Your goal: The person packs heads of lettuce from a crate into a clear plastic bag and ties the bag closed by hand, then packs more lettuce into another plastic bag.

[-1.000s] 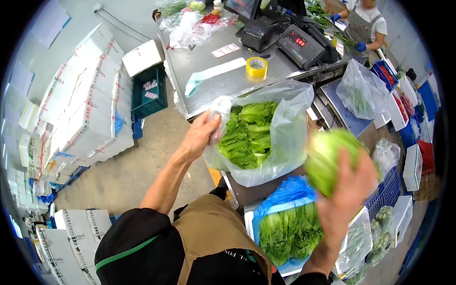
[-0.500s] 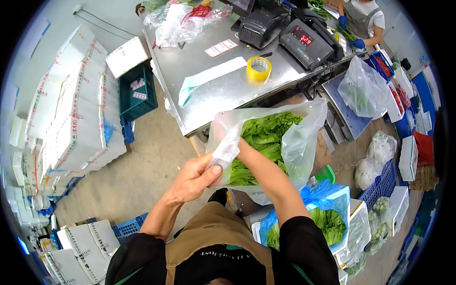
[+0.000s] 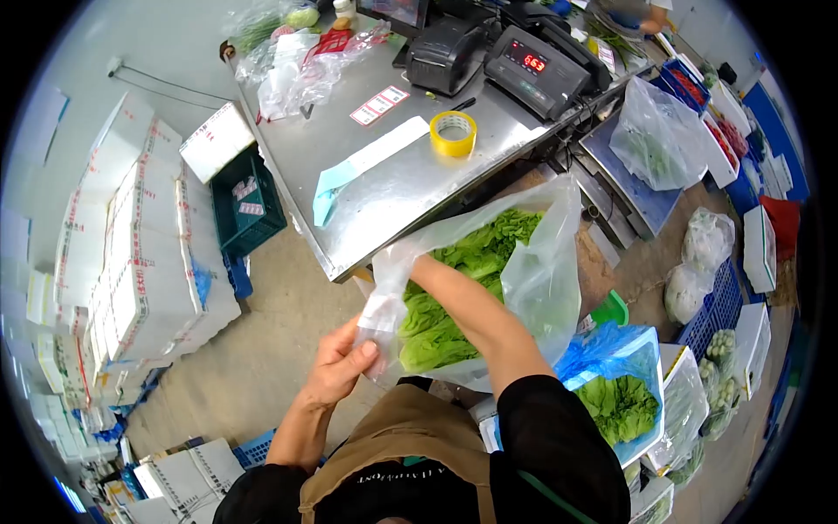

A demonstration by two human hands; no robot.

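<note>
A clear plastic bag (image 3: 546, 288) full of green leafy lettuce (image 3: 445, 336) hangs open in front of me, beside the metal table. My left hand (image 3: 339, 362) grips the bag's gathered left edge between thumb and fingers. My right forearm reaches into the bag among the leaves; my right hand (image 3: 426, 269) is mostly hidden there, so its fingers and anything in them do not show. To the lower right, more lettuce (image 3: 618, 406) lies in a white box lined with blue plastic (image 3: 602, 349).
The metal table (image 3: 384, 210) carries yellow tape (image 3: 453, 134), a scale display (image 3: 535, 70), a label (image 3: 380, 105) and plastic bags. Stacked white boxes (image 3: 131, 262) and a green crate (image 3: 249, 205) stand left. Produce crates line the right. A co-worker's arm (image 3: 655, 19) shows at the top right.
My right hand, which held a lettuce head outside the bag, has moved into the bag. My left hand keeps its grip. The lettuce in the blue-lined box is now partly out of sight behind my arm.
</note>
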